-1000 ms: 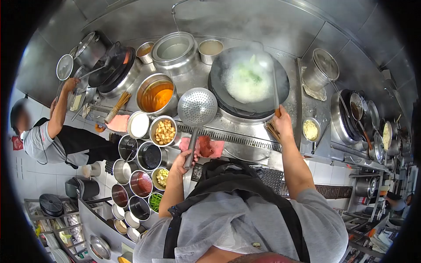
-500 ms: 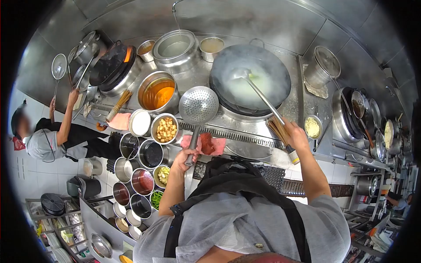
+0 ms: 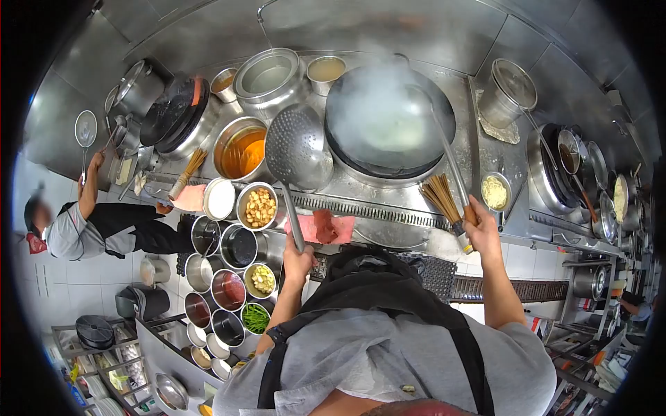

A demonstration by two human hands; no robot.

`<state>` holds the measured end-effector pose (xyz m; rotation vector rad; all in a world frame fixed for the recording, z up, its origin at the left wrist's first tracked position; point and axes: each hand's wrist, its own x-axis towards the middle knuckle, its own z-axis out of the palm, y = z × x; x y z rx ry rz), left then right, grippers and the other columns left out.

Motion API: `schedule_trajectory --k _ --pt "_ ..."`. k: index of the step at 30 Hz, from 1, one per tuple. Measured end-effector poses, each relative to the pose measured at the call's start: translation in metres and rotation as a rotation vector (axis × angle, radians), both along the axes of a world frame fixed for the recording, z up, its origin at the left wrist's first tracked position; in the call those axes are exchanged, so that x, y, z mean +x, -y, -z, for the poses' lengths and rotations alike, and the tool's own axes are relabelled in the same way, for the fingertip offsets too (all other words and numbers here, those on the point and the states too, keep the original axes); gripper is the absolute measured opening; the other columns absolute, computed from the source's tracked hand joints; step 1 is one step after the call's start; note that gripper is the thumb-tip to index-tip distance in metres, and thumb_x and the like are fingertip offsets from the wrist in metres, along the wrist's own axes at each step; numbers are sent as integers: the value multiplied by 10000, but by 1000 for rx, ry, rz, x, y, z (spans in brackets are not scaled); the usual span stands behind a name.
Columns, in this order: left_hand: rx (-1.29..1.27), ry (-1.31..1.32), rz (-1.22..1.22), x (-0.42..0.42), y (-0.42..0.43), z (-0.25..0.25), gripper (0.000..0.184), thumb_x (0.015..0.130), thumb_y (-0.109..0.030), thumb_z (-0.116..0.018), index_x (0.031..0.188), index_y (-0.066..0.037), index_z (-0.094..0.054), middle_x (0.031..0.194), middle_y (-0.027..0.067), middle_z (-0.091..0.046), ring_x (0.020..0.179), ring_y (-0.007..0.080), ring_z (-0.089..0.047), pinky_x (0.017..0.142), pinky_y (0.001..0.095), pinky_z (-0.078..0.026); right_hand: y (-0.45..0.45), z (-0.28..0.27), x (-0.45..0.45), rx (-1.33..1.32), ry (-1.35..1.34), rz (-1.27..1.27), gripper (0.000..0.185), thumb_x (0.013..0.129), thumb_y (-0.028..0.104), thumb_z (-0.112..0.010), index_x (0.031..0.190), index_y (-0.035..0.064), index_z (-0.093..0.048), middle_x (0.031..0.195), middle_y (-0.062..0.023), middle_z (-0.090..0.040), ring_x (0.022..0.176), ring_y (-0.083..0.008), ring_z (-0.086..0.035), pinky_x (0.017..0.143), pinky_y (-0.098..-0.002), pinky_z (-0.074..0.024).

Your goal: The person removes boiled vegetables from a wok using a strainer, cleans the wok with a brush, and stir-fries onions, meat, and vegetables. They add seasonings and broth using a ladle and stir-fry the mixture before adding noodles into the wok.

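My left hand (image 3: 298, 261) is closed round the handle of a perforated skimmer (image 3: 291, 139), whose bowl is tilted beside the wok. In my right hand (image 3: 483, 227) is the long handle of a ladle (image 3: 449, 152). The ladle's head reaches into the large dark wok (image 3: 338, 128), where thick steam partly hides it and the pale, cloudy liquid. Just left of my right hand stands a bamboo brush (image 3: 440, 197). A folded pink cloth (image 3: 340, 227) with a darker red piece on it lies right of my left hand.
A pot of orange liquid (image 3: 245, 150) and a bowl of cubed food (image 3: 257, 206) stand left of the skimmer. Several ingredient pots, one with green pieces (image 3: 256, 318), fill the lower left. A co-worker (image 3: 87, 225) stands at the far-left stove. Shredded food (image 3: 494, 192) sits right.
The skimmer has risen and tilted, its bowl shifting left. The ladle's head has moved right and back within the wok, and steam has thickened. The co-worker's raised arm has shifted left and down.
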<state>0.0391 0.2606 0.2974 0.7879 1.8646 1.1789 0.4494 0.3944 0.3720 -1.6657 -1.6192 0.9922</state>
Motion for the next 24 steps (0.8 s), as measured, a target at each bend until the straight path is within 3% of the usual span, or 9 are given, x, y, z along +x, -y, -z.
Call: schedule_trajectory --k 3,4,8,10,11,13,17,21,24 --pt "-13 34 -19 -4 -2 -8 603 755 40 -512 1330 44 -331 609 83 -559 416 161 -533 373 296 -416 7 13 2 -208 -283 -4 574 785 35 -578 1346 3 -459 874 -125 -661 601 -207 -611 543 -322 -499" --pt "-4 64 -23 -6 -4 -9 625 758 42 -512 1350 38 -313 602 79 -547 417 153 -518 373 295 -410 6 21 -10 -238 -292 0 588 775 54 -584 1351 36 -463 750 -123 -619 484 -143 -527 423 -314 -424" --pt "45 116 -30 -6 -13 -15 602 759 47 -515 1332 35 -331 584 73 -525 410 156 -508 369 294 -399 -28 53 -47 -194 42 -44 600 752 85 -614 1337 68 -481 781 -204 -635 578 -254 -618 529 -370 -485" --pt "47 161 -39 -7 -16 -12 541 760 52 -518 1279 45 -366 584 74 -513 400 164 -501 362 293 -388 -48 71 -55 254 193 -118 588 736 113 -636 1308 75 -504 875 -265 -627 786 -379 -642 695 -424 -500" --pt "47 154 -34 -9 -15 -11 541 760 52 -518 1279 45 -366 584 74 -513 400 164 -501 362 293 -388 -51 64 -55 254 187 -112 588 736 113 -636 1308 75 -504 875 -265 -627 786 -379 -642 695 -424 -500" --pt "55 177 -31 -12 -11 -10 477 754 53 -525 1215 51 -402 600 82 -523 397 175 -508 358 295 -387 -53 36 -56 175 143 -115 573 726 101 -638 1284 60 -518 974 -262 -621 950 -443 -579 827 -454 -465" --pt "-22 267 -42 -22 4 -26 456 737 52 -541 1176 60 -418 612 91 -531 396 185 -513 357 301 -391 -18 -1 -24 355 276 -181 512 737 53 -609 1246 50 -544 940 -267 -621 905 -433 -599 791 -454 -478" --pt "-78 331 -25 -23 18 -28 431 713 47 -561 1125 73 -437 611 94 -530 401 193 -524 357 302 -407 34 -30 27 217 444 -220 492 734 11 -586 1224 13 -546 941 -254 -626 851 -412 -620 736 -464 -494" --pt "-139 257 -11 -16 20 -25 373 699 51 -552 1063 65 -472 605 97 -536 414 196 -538 359 301 -424 61 -19 48 283 503 -270 489 734 -4 -582 1221 14 -548 925 -225 -628 797 -412 -620 705 -474 -500"
